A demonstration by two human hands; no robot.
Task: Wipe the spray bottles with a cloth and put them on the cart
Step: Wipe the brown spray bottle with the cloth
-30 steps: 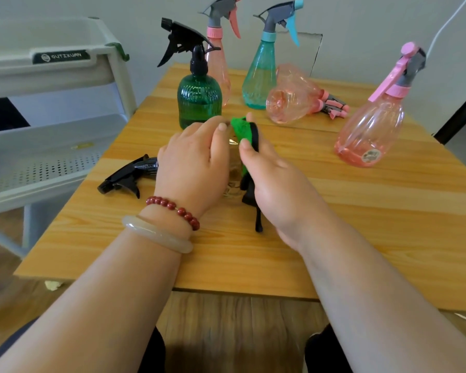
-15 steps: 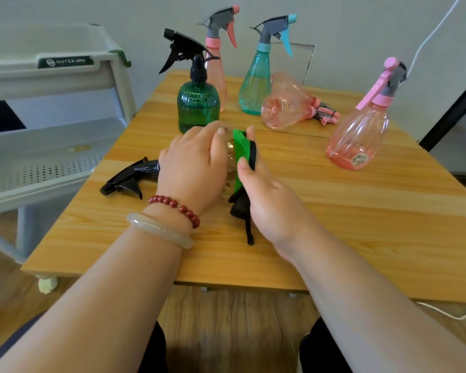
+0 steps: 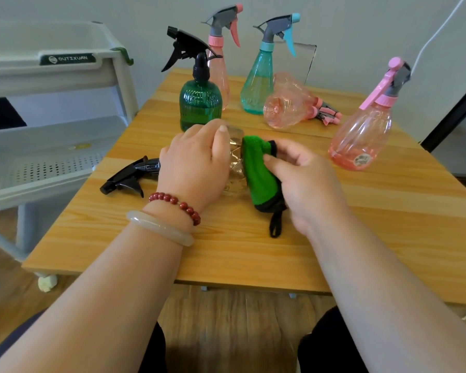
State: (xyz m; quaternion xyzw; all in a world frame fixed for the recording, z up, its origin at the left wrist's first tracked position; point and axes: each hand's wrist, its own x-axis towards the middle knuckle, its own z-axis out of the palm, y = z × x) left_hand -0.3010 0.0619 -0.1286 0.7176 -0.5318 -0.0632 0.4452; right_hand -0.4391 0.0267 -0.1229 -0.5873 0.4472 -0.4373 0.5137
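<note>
A clear spray bottle (image 3: pixel 236 168) with a black trigger head (image 3: pixel 124 180) lies on its side on the wooden table (image 3: pixel 388 224). My left hand (image 3: pixel 197 165) grips its body from above. My right hand (image 3: pixel 304 181) holds a green cloth (image 3: pixel 258 173) with black trim against the bottle's right side. Behind stand a dark green bottle (image 3: pixel 199 103), a tall pink bottle (image 3: pixel 221 57) and a teal bottle (image 3: pixel 258 84). One pink bottle (image 3: pixel 288 103) lies on its side, and another pink bottle (image 3: pixel 363 135) stands tilted at the right.
A grey-white cart (image 3: pixel 51 109) with a perforated shelf stands left of the table. A white cable (image 3: pixel 436 33) runs down the wall at the right. A dark frame (image 3: pixel 452 114) leans at the far right. Wooden floor lies below the table's front edge.
The cloth has shifted right along the bottle and now lies flatter under my right hand. My left hand keeps its hold on the bottle.
</note>
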